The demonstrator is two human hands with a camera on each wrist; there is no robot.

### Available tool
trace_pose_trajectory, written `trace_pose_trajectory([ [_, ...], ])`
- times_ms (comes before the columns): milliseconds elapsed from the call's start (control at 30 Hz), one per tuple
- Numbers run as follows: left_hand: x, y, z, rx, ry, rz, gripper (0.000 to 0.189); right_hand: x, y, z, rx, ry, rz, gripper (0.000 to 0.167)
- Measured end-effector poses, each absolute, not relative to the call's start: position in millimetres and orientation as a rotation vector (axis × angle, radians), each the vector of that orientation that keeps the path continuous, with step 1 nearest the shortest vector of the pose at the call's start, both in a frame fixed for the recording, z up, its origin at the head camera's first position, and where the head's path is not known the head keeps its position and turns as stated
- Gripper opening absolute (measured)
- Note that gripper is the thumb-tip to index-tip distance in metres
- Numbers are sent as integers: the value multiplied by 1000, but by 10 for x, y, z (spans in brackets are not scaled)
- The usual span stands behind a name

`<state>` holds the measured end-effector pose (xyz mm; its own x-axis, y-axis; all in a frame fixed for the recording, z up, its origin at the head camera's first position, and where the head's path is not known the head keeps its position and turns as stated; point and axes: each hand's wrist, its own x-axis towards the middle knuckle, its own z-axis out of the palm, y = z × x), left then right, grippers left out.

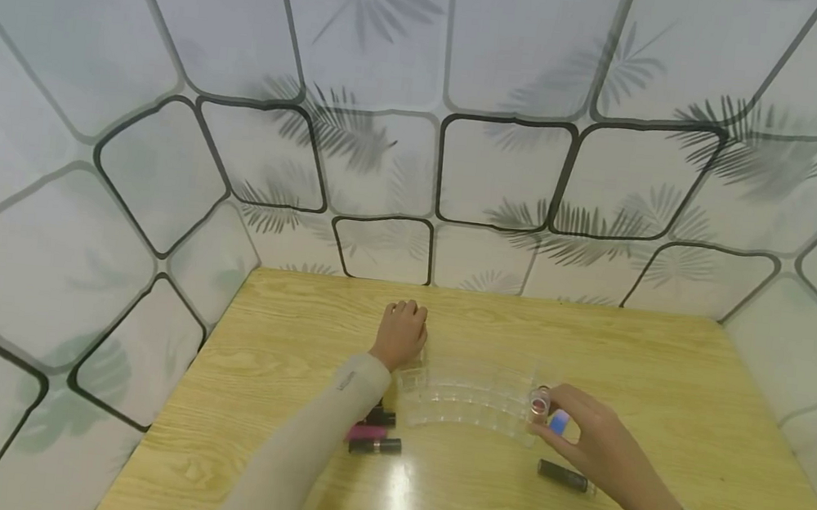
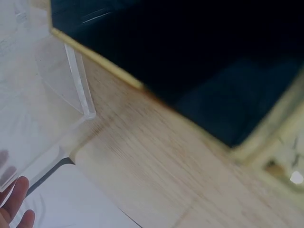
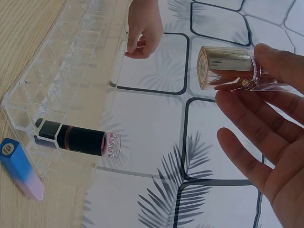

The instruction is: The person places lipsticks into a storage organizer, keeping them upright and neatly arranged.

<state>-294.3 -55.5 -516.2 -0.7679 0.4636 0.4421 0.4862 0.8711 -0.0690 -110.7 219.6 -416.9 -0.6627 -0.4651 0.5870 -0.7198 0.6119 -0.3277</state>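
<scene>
A clear lipstick organizer (image 1: pixel 469 396), curved and stepped with many compartments, stands on the wooden table. My left hand (image 1: pixel 401 335) is at its back left corner; in the right wrist view the left thumb and fingers (image 3: pixel 140 47) pinch the edge of its clear wall. Between thumb and fingers, my right hand (image 1: pixel 601 442) holds a lipstick (image 3: pixel 228 66) with a clear and gold-pink case, beside the organizer's right end. A black lipstick (image 3: pixel 85 140) with a clear end sits in an end compartment. Close by lies a blue-and-pink lipstick tube (image 3: pixel 21 168).
Black lipsticks (image 1: pixel 375 446) and a pink tube (image 1: pixel 367 432) lie by the left forearm. Another black tube (image 1: pixel 563 476) lies below the right hand. A dark gold-edged surface (image 2: pixel 190 57) fills much of the left wrist view. A patterned backdrop (image 1: pixel 505 174) rises behind the table.
</scene>
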Motion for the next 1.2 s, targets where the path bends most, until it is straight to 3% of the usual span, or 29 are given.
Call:
trace_pose_trajectory([
  [500,-2954,-544,-5149,-723,-2702,7,17,-1106,2222,-4190,940,-2394,780,37],
  [900,-2990,-810,-5033,-1109,-2688,213,20,-1126,2245,-4214,927,-2398,759,42],
  [1200,-3001,-887,-5078,-1219,-2564,196,17,-1194,2236,-4273,951,-2317,845,40],
])
